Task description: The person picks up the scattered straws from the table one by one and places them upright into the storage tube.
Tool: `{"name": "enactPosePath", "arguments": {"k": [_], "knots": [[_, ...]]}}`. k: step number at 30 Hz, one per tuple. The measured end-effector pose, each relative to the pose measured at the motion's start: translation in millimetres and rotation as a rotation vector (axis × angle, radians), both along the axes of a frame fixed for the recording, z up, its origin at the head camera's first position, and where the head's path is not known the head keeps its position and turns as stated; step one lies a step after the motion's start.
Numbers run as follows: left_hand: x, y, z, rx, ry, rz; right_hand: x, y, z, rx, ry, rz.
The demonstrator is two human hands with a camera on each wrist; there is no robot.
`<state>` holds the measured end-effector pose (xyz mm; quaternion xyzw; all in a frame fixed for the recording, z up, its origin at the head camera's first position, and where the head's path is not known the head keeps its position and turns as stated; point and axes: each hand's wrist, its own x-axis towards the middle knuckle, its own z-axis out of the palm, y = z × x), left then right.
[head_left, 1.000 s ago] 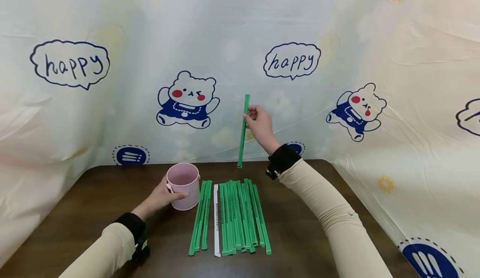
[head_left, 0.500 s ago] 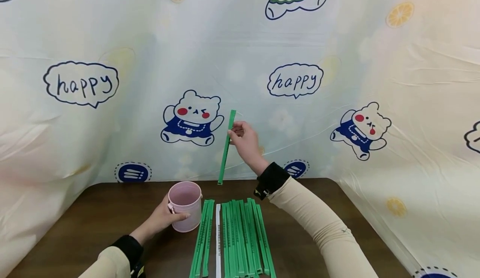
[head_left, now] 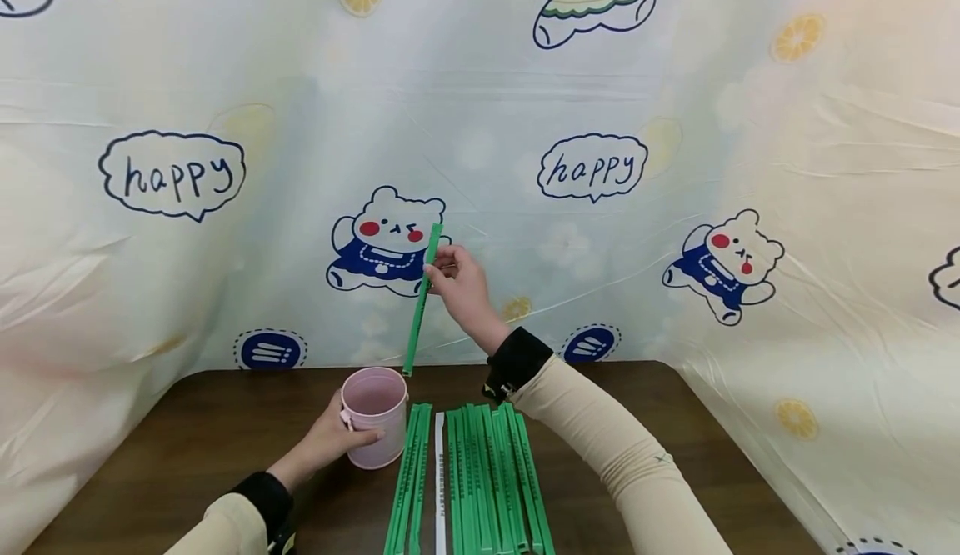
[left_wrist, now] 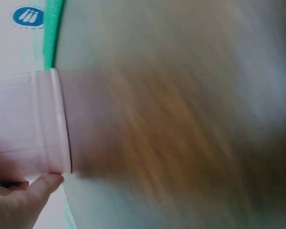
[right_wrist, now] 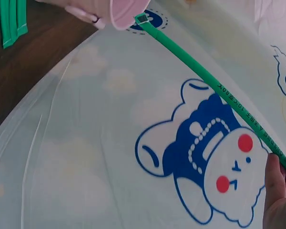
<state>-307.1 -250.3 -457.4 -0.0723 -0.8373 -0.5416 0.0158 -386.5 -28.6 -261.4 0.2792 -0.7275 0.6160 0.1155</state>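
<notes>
My left hand grips a pink bucket from its left side, thumb across the front. The bucket stands upright on the table with its mouth up. In the right wrist view, the bucket shows at the top. My right hand pinches a green wrapped straw near its upper end. The straw hangs slightly tilted, its lower tip close to the bucket's right rim; I cannot tell if they touch. Beside the bucket lie several green wrapped straws and one white wrapped straw.
The dark brown table reaches back to a printed cloth hanging behind it. More green straws lie between the bucket and the white one. The lower ends of the rows are cut off in the head view.
My right hand has moved left with the green wrapped straw, bringing it near the bucket. The left hand still holds the bucket in place. The head view has tilted up.
</notes>
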Motion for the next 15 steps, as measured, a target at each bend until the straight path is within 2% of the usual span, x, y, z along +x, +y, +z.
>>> {"name": "enactPosePath", "arguments": {"k": [4,8,15], "knots": [[-4.7,2.3,6.7,0.008,-0.033,-0.002,-1.3,-8,-6.9,0.01,0.004,0.01],[-5.9,2.2,12.0,-0.02,-0.055,0.023,0.3,-17,-18.4,0.028,0.002,0.028],[-0.4,-1.0,7.9,-0.022,-0.045,-0.016,11.2,-35,-54.5,0.041,-0.026,0.075]]}}
